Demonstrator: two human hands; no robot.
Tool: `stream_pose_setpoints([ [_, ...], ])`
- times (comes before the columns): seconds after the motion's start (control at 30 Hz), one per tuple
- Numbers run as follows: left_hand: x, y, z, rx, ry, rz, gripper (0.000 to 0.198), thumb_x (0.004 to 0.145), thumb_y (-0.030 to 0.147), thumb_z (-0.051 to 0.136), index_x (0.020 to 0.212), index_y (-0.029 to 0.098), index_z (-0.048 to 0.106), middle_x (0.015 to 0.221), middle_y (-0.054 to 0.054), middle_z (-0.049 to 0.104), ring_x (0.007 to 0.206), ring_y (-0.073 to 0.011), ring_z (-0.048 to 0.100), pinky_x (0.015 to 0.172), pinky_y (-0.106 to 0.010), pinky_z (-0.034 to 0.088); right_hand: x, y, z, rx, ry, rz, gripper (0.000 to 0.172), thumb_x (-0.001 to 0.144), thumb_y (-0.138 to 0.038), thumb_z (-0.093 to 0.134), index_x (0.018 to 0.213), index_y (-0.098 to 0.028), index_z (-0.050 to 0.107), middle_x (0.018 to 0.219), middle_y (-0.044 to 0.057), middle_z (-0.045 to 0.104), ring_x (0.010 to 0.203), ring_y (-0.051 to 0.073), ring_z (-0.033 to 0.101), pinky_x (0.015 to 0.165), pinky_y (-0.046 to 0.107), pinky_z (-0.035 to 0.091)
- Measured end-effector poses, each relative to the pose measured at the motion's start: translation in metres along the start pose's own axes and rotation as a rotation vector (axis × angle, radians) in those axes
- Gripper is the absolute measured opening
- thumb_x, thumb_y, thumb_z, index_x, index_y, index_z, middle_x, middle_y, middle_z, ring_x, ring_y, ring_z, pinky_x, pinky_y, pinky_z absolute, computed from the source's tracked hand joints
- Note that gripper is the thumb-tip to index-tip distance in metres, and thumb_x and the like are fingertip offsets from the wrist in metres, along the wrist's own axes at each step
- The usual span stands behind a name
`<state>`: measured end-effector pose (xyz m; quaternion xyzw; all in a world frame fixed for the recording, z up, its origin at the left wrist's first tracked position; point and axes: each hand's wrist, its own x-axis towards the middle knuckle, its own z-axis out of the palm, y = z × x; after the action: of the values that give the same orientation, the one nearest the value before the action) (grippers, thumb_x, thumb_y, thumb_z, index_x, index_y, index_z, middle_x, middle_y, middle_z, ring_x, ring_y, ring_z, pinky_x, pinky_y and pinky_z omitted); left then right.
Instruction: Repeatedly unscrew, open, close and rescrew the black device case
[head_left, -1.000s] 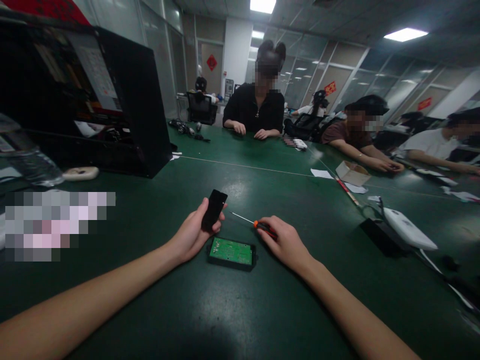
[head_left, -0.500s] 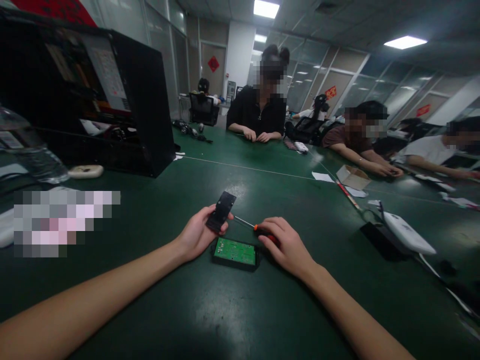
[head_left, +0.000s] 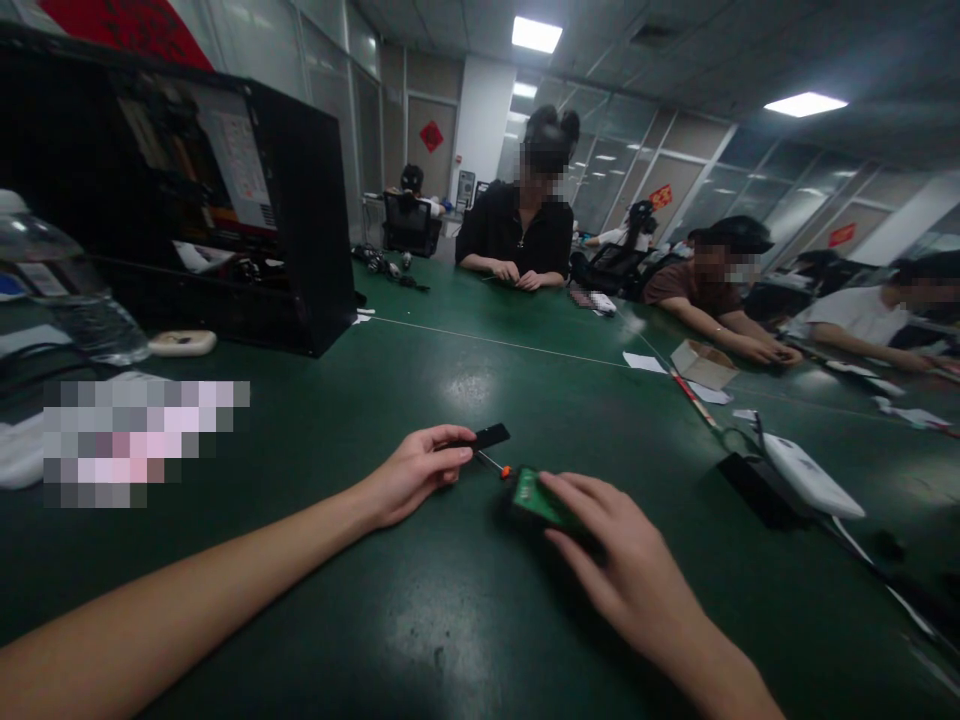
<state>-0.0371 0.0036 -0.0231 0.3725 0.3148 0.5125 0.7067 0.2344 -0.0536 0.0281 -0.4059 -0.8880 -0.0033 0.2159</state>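
Circuit board (head_left: 529, 486), green and set in a shallow black housing (head_left: 517, 511), was located right of centre, in front of the wearer, in the right hand (head_left: 630, 550). The grip there was closed to about the width of the housing: the fingers reached over the board's face, and the thumb lay on the near side. The hand covered the right portion of the board. Whether the housing touched the green tabletop (head_left: 420, 630) could not be determined.

The left hand (head_left: 412, 475) pinched a thin black plate (head_left: 493, 436) between thumb and fingers, its free end directed to the right.

A screwdriver (head_left: 505, 472) showed its thin shaft and orange collar between plate and housing. Its handle was hidden; whether the right hand also held it could not be told.

Handling: the housed board was judged light, stiff and suited to a one-handed hold. The housing's side walls were the preferred gripping points; the exposed board face was judged fragile and best kept free of finger pressure. The plate appeared rigid, light and possibly slippery, best held by its edges.
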Motion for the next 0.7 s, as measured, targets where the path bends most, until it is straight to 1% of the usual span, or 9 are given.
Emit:
stream_pose_setpoints([
  [0.07, 0.0, -0.001, 0.0, 0.022, -0.01, -0.014, 0.037, 0.072, 0.021, 0.085, 0.105, 0.011, 0.073, 0.074, 0.001, 0.058, 0.058, -0.0063, 0.048, 0.056, -0.021, 0.032, -0.032, 0.037, -0.022, -0.104, 0.139, 0.148, 0.047, 0.1, -0.038, 0.05, 0.146, -0.033, 0.045, 0.133, 0.012, 0.063, 0.113, 0.031, 0.068, 0.088, 0.049, 0.061],
  [0.13, 0.0, 0.0, 0.001, 0.034, -0.016, -0.022, 0.037, 0.071, 0.02, 0.083, 0.105, 0.01, 0.074, 0.075, 0.0, 0.059, 0.058, -0.0067, 0.048, 0.057, -0.022, 0.032, -0.072, 0.085, -0.041, -0.26, 0.228, 0.272, 0.049, 0.098, -0.047, 0.049, 0.144, -0.034, 0.048, 0.126, 0.014, 0.066, 0.101, 0.036, 0.072, 0.07, 0.049, 0.063],
  [0.27, -0.004, 0.003, 0.007, 0.084, -0.041, -0.022, 0.043, 0.069, 0.017, 0.08, 0.111, 0.011, 0.072, 0.094, -0.005, 0.065, 0.061, -0.0072, 0.052, 0.059, -0.024, 0.036, -0.166, 0.184, -0.062, -0.483, 0.244, 0.514, 0.046, 0.094, -0.056, 0.047, 0.139, -0.049, 0.049, 0.108, 0.015, 0.069, 0.072, 0.038, 0.072, 0.043, 0.046, 0.053],
  [0.37, -0.005, 0.002, 0.008, 0.152, -0.051, -0.007, 0.053, 0.071, 0.018, 0.081, 0.121, 0.014, 0.066, 0.089, -0.003, 0.064, 0.062, -0.0092, 0.054, 0.061, -0.025, 0.038, -0.211, 0.226, -0.065, -0.478, 0.279, 0.547, 0.045, 0.09, -0.059, 0.052, 0.135, -0.053, 0.051, 0.091, 0.012, 0.069, 0.062, 0.038, 0.07, 0.045, 0.049, 0.054],
  [0.43, -0.005, 0.0, 0.008, 0.191, -0.065, -0.004, 0.055, 0.073, 0.021, 0.082, 0.125, 0.013, 0.064, 0.082, -0.002, 0.064, 0.063, -0.0107, 0.056, 0.062, -0.025, 0.041, -0.211, 0.222, -0.064, -0.53, 0.294, 0.544, 0.05, 0.09, -0.059, 0.051, 0.139, -0.047, 0.051, 0.093, 0.015, 0.069, 0.073, 0.044, 0.072, 0.054, 0.056, 0.055],
  [0.5, -0.005, -0.002, 0.007, 0.198, -0.097, -0.016, 0.054, 0.076, 0.026, 0.081, 0.125, 0.011, 0.064, 0.083, -0.003, 0.066, 0.065, -0.0119, 0.058, 0.065, -0.026, 0.044, -0.183, 0.193, -0.06, -0.633, 0.286, 0.526, 0.059, 0.092, -0.059, 0.045, 0.146, -0.034, 0.049, 0.115, 0.023, 0.065, 0.096, 0.052, 0.068, 0.066, 0.065, 0.055],
  [0.53, -0.005, -0.002, 0.007, 0.189, -0.12, -0.028, 0.052, 0.077, 0.028, 0.08, 0.124, 0.011, 0.064, 0.085, -0.005, 0.068, 0.066, -0.0126, 0.06, 0.067, -0.027, 0.045, -0.161, 0.171, -0.056, -0.636, 0.301, 0.486, 0.062, 0.095, -0.057, 0.042, 0.148, -0.025, 0.047, 0.128, 0.026, 0.059, 0.11, 0.053, 0.063, 0.08, 0.067, 0.054],
  [0.6, -0.006, -0.003, 0.008, 0.165, -0.162, -0.063, 0.05, 0.08, 0.033, 0.078, 0.122, 0.009, 0.066, 0.087, -0.008, 0.071, 0.069, -0.0142, 0.063, 0.07, -0.028, 0.047, -0.109, 0.119, -0.045, -0.53, 0.339, 0.274, 0.059, 0.098, -0.053, 0.042, 0.145, -0.019, 0.049, 0.132, 0.023, 0.058, 0.118, 0.047, 0.061, 0.093, 0.065, 0.054],
  [0.7, -0.008, -0.003, 0.01, 0.143, -0.205, -0.105, 0.047, 0.081, 0.036, 0.076, 0.12, 0.009, 0.069, 0.091, -0.01, 0.073, 0.071, -0.0164, 0.065, 0.071, -0.03, 0.048, -0.035, 0.041, -0.02, -0.365, 0.182, -0.017, 0.049, 0.1, -0.04, 0.051, 0.145, -0.022, 0.048, 0.145, 0.018, 0.052, 0.131, 0.037, 0.055, 0.103, 0.058, 0.053],
])
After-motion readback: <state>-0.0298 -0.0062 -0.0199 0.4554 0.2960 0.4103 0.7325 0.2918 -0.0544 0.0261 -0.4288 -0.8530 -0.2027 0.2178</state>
